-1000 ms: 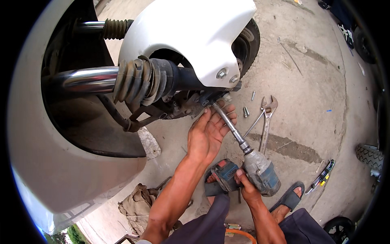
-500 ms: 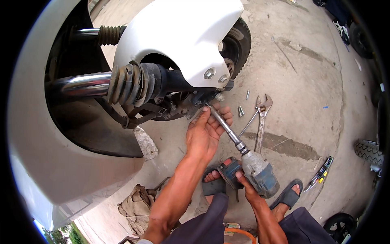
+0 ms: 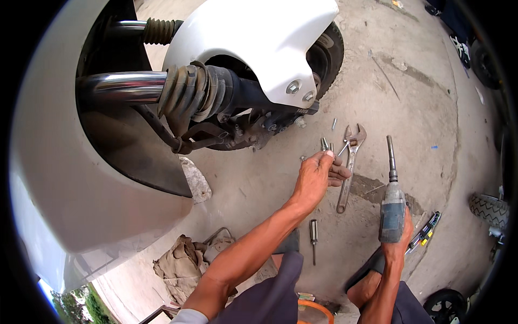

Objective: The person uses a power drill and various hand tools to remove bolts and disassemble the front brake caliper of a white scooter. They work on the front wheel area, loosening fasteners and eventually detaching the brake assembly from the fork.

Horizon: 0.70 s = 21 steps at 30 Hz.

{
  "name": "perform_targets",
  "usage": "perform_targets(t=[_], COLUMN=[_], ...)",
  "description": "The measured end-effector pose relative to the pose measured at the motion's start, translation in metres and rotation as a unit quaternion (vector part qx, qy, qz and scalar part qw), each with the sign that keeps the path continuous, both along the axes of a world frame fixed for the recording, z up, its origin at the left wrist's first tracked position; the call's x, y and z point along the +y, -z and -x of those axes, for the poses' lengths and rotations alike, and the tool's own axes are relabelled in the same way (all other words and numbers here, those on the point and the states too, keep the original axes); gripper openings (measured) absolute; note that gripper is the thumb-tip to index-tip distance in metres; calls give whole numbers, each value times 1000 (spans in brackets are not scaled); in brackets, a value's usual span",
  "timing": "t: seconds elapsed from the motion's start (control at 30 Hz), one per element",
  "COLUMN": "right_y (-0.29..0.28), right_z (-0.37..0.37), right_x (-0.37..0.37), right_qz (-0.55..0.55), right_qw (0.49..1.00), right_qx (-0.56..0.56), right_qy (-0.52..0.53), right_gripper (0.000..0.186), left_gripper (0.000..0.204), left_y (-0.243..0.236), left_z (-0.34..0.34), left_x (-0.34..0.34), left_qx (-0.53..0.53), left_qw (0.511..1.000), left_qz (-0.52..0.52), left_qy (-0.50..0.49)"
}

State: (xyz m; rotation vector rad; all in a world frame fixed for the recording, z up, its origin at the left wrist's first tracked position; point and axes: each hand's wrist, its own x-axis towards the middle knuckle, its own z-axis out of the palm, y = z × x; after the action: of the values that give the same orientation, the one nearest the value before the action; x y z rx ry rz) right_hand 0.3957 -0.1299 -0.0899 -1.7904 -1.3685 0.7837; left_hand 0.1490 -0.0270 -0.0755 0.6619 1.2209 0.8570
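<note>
My right hand (image 3: 397, 245) grips a grey cordless impact wrench (image 3: 392, 216) on the right. Its long socket extension (image 3: 391, 154) points away from me, apart from the motorcycle. My left hand (image 3: 315, 181) is low over the ground with thumb and fingers drawn together. Its fingertips are right by small bolts (image 3: 324, 143); what lies between them is hidden. Just right of it lies an adjustable wrench (image 3: 351, 162). A single loose bolt (image 3: 334, 124) rests farther off. The white front fender (image 3: 243, 40) and fork boot (image 3: 189, 94) stand at upper left.
A screwdriver (image 3: 314, 232) lies near my foot. Crumpled brown cloth (image 3: 181, 267) is at lower left, and a stone (image 3: 195, 181) sits below the white body panel (image 3: 118, 237). More tools (image 3: 426, 232) lie at right, near another tyre (image 3: 488, 209). A thin rod (image 3: 384, 74) lies farther away.
The impact wrench has come away from the fork's lower end and swung right, now pointing away from me. My left hand has left its socket end and moved right, down to the bolts.
</note>
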Motion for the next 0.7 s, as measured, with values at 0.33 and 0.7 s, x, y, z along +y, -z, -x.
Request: perform_targets(t=[0.33,0.7], right_y=[60,-39], right_z=[-47,186], right_x=[3,60], right_qz=[86,30], right_qw=[967,945], right_qx=[-235,265], right_qy=[36,-189], right_gripper=[70,91], left_gripper=[59,44], left_y=[-34,-127], left_z=[18,106], left_x=[-83,-256], left_qx=[371,649], left_qw=[909,725], left_qz=[-128,-229], left_qy=[142,-26])
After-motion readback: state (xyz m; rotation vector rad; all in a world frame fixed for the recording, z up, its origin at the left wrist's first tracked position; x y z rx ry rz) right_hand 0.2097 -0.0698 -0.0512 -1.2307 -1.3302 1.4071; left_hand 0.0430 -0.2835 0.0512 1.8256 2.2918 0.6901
